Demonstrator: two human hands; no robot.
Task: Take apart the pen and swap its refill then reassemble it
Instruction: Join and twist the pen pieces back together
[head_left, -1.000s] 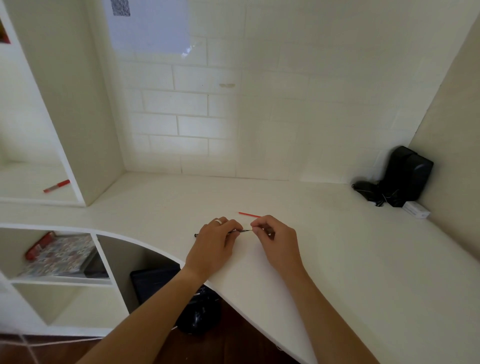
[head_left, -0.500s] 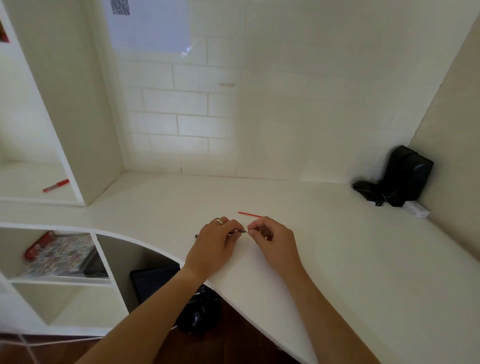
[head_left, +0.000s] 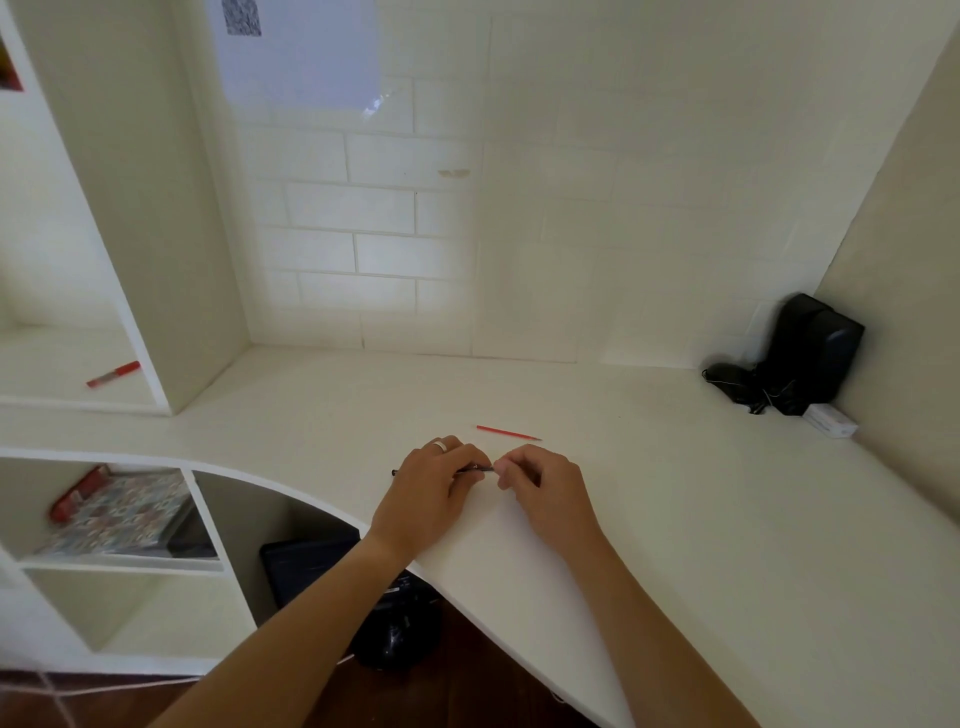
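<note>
My left hand grips a thin black pen that lies across the white desk; the pen's rear tip pokes out left of the hand. My right hand pinches the pen's right end, thumb and forefinger closed on it. The two hands nearly touch, and most of the pen is hidden under the fingers. A thin red refill lies loose on the desk just beyond my hands.
A red marker lies on the left shelf. A patterned box sits in the cubby below. Black devices and a small white box fill the far right corner. The desk's curved front edge runs beneath my wrists.
My right hand has slid left along the pen toward my left hand, so less of the thin dark shaft shows between them. The red refill has not moved.
</note>
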